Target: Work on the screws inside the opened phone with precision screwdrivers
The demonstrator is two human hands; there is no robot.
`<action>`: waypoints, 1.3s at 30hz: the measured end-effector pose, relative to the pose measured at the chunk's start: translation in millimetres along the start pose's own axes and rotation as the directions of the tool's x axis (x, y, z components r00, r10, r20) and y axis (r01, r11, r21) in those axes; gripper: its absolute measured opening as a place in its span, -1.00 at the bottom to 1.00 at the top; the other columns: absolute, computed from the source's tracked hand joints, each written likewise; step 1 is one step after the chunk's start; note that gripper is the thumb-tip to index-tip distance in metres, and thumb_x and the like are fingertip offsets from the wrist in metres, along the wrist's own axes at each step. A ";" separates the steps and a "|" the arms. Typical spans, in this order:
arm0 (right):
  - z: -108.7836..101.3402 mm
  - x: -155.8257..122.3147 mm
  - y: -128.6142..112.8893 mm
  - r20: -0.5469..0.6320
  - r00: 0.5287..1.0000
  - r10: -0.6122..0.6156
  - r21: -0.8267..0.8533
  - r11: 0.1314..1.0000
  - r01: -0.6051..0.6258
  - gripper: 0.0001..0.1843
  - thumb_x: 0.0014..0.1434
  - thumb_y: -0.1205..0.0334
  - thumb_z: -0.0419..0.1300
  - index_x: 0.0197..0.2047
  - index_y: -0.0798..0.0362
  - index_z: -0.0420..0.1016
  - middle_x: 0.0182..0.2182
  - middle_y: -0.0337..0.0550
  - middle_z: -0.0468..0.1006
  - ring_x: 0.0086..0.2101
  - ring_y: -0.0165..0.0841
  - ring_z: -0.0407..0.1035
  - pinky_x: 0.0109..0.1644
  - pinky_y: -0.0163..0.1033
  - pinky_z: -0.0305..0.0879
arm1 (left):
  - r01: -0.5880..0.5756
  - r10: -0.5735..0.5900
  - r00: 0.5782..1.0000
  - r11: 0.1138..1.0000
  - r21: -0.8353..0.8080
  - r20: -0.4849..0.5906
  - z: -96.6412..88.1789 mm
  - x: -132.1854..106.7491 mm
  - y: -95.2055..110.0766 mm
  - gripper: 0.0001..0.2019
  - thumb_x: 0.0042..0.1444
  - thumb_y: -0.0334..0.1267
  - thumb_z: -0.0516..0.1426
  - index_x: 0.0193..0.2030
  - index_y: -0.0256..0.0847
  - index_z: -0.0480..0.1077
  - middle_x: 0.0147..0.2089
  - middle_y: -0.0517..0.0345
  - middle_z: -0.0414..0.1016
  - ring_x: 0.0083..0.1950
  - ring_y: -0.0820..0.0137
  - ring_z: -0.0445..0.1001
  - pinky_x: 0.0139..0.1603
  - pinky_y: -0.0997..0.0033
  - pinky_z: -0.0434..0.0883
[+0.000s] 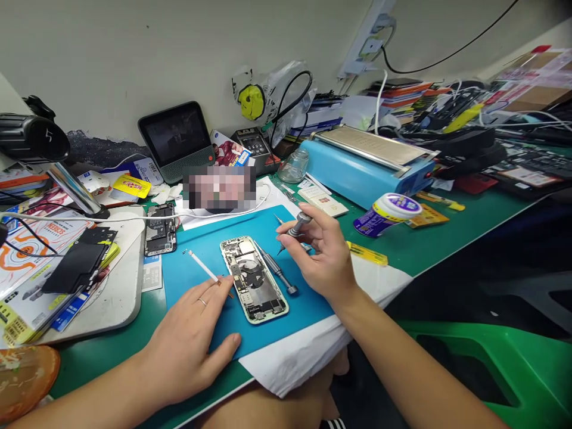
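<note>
An opened smartphone (267, 285) with its inner boards showing lies on a blue mat (308, 319). My left hand (196, 333) rests at the phone's left side, with a white cigarette (203, 265) held between its stretched fingers. Above and to the right of the phone, my right hand (324, 250) grips a grey precision screwdriver (298, 224), its thin tip angled down and clear of the phone. A second screwdriver (277, 271) lies along the phone's right edge. Tiny dark parts (185, 251) sit near the cigarette's end.
Another opened phone (161, 229) lies left of the mat. Behind are a smart display (176, 140), a glass jar (294, 166) and a blue heating-plate machine (353, 170). A purple-and-white tub (388, 213) stands at right. A white cable (125, 218) crosses the left side.
</note>
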State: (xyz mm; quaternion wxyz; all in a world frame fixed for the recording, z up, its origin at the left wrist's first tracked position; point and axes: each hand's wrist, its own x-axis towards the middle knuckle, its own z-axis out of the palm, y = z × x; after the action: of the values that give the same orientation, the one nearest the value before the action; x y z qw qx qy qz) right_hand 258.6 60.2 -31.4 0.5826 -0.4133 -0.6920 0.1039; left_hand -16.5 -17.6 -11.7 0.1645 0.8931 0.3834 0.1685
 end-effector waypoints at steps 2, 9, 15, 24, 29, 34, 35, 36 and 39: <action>-0.3 -0.1 0.6 0.001 1.000 0.019 0.009 1.000 -0.019 -0.42 0.32 0.32 0.27 0.34 -0.12 0.24 -0.16 -0.19 0.66 -0.24 -0.32 0.60 -0.15 -0.15 0.64 | 0.004 -0.004 1.000 1.000 -0.005 0.001 -1.0 0.3 0.6 -0.26 0.41 -0.15 0.08 0.59 -0.12 -0.20 0.49 -0.09 0.25 0.48 0.04 0.25 0.46 -0.11 0.33; -2.1 1.8 2.2 -0.012 0.997 0.070 0.036 0.997 -0.069 -0.45 0.33 0.28 0.26 0.33 -0.13 0.25 -0.17 -0.18 0.65 -0.28 -0.29 0.59 -0.22 -0.12 0.62 | 0.022 -0.025 0.999 0.997 -0.079 -0.035 -5.4 0.7 1.5 -0.33 0.43 -0.16 0.06 0.57 -0.06 -0.14 0.49 -0.06 0.25 0.44 0.08 0.32 0.42 -0.05 0.39; -1.9 2.4 1.6 -0.005 0.997 0.075 0.039 0.996 -0.075 -0.45 0.33 0.28 0.26 0.34 -0.14 0.27 -0.17 -0.17 0.66 -0.26 -0.29 0.59 -0.21 -0.14 0.62 | 0.025 -0.027 0.999 0.997 -0.068 -0.019 -5.3 0.2 0.6 -0.36 0.45 -0.16 0.04 0.57 -0.05 -0.13 0.49 -0.02 0.25 0.45 0.10 0.30 0.44 -0.06 0.36; -1.6 0.4 -0.1 0.010 0.998 0.057 0.058 0.997 -0.058 -0.40 0.33 0.35 0.26 0.35 -0.19 0.24 -0.15 -0.22 0.65 -0.25 -0.34 0.58 -0.19 -0.18 0.59 | 0.038 -0.037 0.998 0.999 -0.021 0.046 -7.1 -1.0 2.5 -0.32 0.44 -0.15 0.05 0.58 -0.04 -0.18 0.49 0.04 0.26 0.51 0.08 0.18 0.46 -0.07 0.31; -2.1 0.5 1.0 0.019 0.999 0.047 0.049 0.998 -0.048 -0.41 0.33 0.35 0.25 0.35 -0.17 0.24 -0.15 -0.21 0.65 -0.25 -0.34 0.58 -0.17 -0.17 0.59 | 0.033 -0.032 0.998 0.999 -0.017 0.063 -8.0 -0.6 2.5 -0.33 0.45 -0.16 0.04 0.58 -0.05 -0.17 0.49 0.04 0.25 0.50 0.07 0.17 0.45 -0.09 0.31; -2.7 0.0 2.4 0.014 0.997 0.074 0.032 0.997 -0.075 -0.40 0.32 0.33 0.27 0.36 -0.17 0.25 -0.15 -0.20 0.65 -0.24 -0.32 0.56 -0.16 -0.15 0.59 | 0.034 -0.034 0.998 0.999 -0.004 0.060 -8.4 0.8 2.0 -0.35 0.46 -0.15 0.03 0.57 -0.05 -0.17 0.49 0.05 0.26 0.49 0.08 0.18 0.44 -0.08 0.32; -2.6 -0.1 2.5 0.014 0.997 0.077 0.032 0.997 -0.077 -0.40 0.32 0.33 0.27 0.36 -0.17 0.25 -0.15 -0.19 0.65 -0.24 -0.32 0.56 -0.16 -0.14 0.60 | 0.033 -0.033 0.998 0.999 -0.003 0.060 -8.4 0.9 2.2 -0.35 0.46 -0.16 0.03 0.57 -0.06 -0.16 0.49 0.05 0.26 0.49 0.08 0.18 0.44 -0.08 0.32; -2.6 -0.2 2.5 0.015 0.997 0.077 0.033 0.996 -0.077 -0.40 0.32 0.33 0.27 0.36 -0.18 0.25 -0.16 -0.19 0.65 -0.24 -0.32 0.56 -0.16 -0.14 0.60 | 0.032 -0.032 0.998 0.999 -0.002 0.061 -8.5 0.8 2.4 -0.35 0.46 -0.16 0.03 0.57 -0.06 -0.16 0.49 0.05 0.26 0.49 0.08 0.18 0.44 -0.08 0.32; -2.1 0.2 2.5 0.016 0.997 0.074 0.041 0.996 -0.074 -0.38 0.32 0.34 0.27 0.37 -0.20 0.26 -0.16 -0.20 0.65 -0.24 -0.33 0.56 -0.17 -0.15 0.59 | 0.022 -0.022 0.998 1.000 -0.001 0.062 -8.4 0.0 2.7 -0.34 0.45 -0.17 0.04 0.58 -0.06 -0.17 0.48 0.04 0.27 0.48 0.07 0.19 0.43 -0.09 0.33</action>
State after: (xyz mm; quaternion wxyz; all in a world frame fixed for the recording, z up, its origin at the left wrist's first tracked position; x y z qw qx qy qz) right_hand 261.6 61.2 -32.2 0.5816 -0.4258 -0.6783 0.1427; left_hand -18.4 -18.0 -3.1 0.1787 0.8936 0.3876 0.1392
